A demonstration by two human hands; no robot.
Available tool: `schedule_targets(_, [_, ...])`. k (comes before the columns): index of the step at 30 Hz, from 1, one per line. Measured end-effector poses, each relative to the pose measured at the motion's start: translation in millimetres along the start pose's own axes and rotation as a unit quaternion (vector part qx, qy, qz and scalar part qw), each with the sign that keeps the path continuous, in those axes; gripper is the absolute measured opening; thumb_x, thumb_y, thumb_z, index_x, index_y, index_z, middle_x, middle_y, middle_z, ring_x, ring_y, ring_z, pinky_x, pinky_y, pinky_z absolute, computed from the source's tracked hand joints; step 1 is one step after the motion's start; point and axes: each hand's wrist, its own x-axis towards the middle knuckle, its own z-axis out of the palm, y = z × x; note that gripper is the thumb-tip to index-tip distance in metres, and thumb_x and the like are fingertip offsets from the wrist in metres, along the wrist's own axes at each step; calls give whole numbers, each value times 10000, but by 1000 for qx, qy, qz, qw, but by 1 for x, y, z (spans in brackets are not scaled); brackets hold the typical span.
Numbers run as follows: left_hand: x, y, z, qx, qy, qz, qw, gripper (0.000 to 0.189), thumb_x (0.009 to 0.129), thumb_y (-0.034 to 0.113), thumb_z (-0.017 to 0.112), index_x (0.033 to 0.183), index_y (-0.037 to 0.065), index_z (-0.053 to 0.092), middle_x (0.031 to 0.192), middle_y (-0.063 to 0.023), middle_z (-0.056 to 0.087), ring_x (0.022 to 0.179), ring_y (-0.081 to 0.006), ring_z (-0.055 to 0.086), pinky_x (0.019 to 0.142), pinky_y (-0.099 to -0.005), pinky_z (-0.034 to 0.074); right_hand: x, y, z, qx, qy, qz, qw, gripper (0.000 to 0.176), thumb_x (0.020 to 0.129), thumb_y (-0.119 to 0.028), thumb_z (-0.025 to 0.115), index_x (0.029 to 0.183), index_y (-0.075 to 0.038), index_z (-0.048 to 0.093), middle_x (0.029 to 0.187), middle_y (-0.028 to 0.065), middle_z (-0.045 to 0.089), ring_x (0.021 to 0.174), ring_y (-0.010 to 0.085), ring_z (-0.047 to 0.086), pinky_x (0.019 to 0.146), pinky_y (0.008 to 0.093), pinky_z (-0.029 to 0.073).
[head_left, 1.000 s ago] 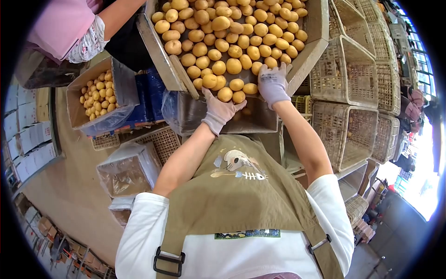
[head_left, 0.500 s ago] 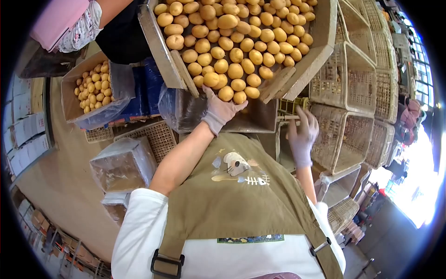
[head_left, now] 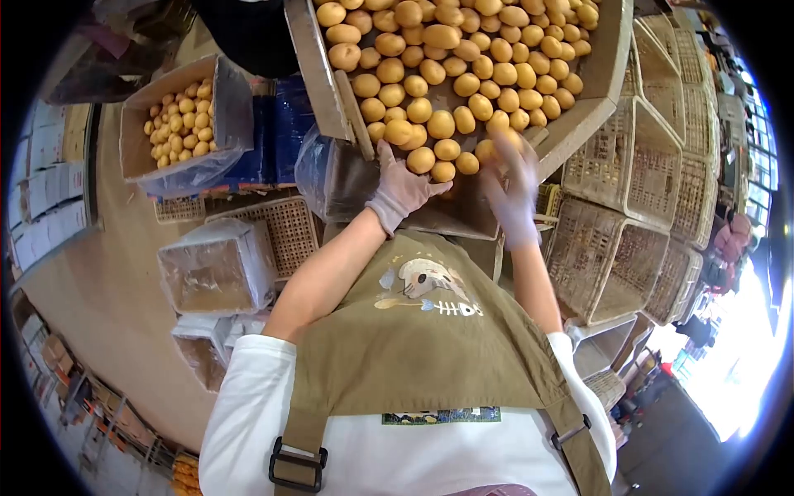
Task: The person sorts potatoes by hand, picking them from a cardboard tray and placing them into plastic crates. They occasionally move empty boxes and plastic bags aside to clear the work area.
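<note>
Many round yellow potatoes [head_left: 442,125] lie in a wooden tray [head_left: 576,132] at the top of the head view. My left hand [head_left: 400,188], in a light glove, is at the tray's near opening with thumb and fingers spread, just below the nearest potatoes and holding nothing. Blurred by motion, my right hand [head_left: 511,186], also gloved, reaches over the right side of that opening beside the potatoes; its fingers are smeared. Under the opening stands a lined box [head_left: 455,217], partly hidden by my hands.
Another box [head_left: 134,149] of potatoes stands at the left beside blue crates [head_left: 285,124]. Plastic-lined boxes [head_left: 207,273] and a brown basket [head_left: 285,236] are lower left. Stacked crates [head_left: 583,256] rise close on the right. A dark-clothed person [head_left: 248,37] is at the top left.
My right hand has moved up and left from beside the crates to the potatoes. My left hand stays at the opening. The view has shifted, and the other person's arm has left the top left.
</note>
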Motion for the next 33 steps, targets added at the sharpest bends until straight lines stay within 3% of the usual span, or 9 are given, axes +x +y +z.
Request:
schedule_targets(4, [3,-4,14,15,-3,25,1000,965,860,852,289,1586,225,185,1654,-51,198,1505,-361,190,1124,-735,163,-151,47,-71,-84,-31,136,987,472,789,-11,673,1249,-115,650,1327,257,538,1184,423,565,969,468,492])
schedule_targets(6, [4,-6,24,0,-6,16,1000,960,857,854,288,1588,242,177,1662,-41,175,1513,-348,164,1122,-740,158,-191,46,-87,-323,-179,258,893,466,823,-109,670,1287,-143,638,1360,276,517,1213,431,539,1022,500,442])
schedule_targets(7, [11,-7,11,0,-21,23,1000,974,838,869,296,1586,255,185,1668,-25,154,1515,-343,152,1115,-749,152,-200,57,-82,-222,-97,285,927,489,837,-187,668,1324,-174,624,1392,262,506,1248,424,510,1065,515,390])
schedule_targets(16, [7,-4,11,-13,-16,-23,1000,988,793,916,279,1562,296,260,1634,-3,260,1486,-352,243,1092,-739,207,-45,-13,-12,-134,-67,-29,988,387,771,-120,702,1155,-91,665,1172,109,633,1145,312,580,1000,498,421])
schedule_targets(20, [12,-3,-4,4,-80,-30,996,996,783,937,247,1551,306,280,1588,-28,347,1432,-346,354,1044,-691,344,-12,-15,21,-91,-113,27,989,377,793,-108,687,1168,-92,652,1178,106,656,1083,317,623,950,463,463])
schedule_targets(24, [7,-6,11,27,88,6,996,1062,779,942,256,1556,218,286,1576,-76,365,1417,-332,378,1081,-584,375,-1,-7,56,-199,-200,-79,956,365,859,-300,656,1193,-155,671,1261,140,626,1229,335,552,1042,472,402])
schedule_targets(27, [4,3,9,-385,-160,-130,899,1097,784,935,267,1566,166,266,1613,-98,299,1443,-361,320,1147,-590,259,3,15,42,-178,-239,3,955,302,835,-331,654,1098,-186,687,1228,111,632,1173,313,574,1042,512,388])
schedule_targets(29, [-8,4,33,-18,63,17,998,1063,811,900,297,1567,154,268,1630,-103,267,1461,-373,283,1160,-615,201,2,27,32,-211,-186,2,960,304,831,-319,660,1103,-187,692,1159,92,649,1100,312,606,1022,523,394])
schedule_targets(33, [-7,11,25,9,83,14,996,908,857,833,326,1546,243,324,1618,-55,300,1477,-336,264,1135,-645,177,14,33,38,-138,-242,105,955,533,827,-347,674,1344,-247,590,1354,117,579,1266,323,524,1096,585,316])
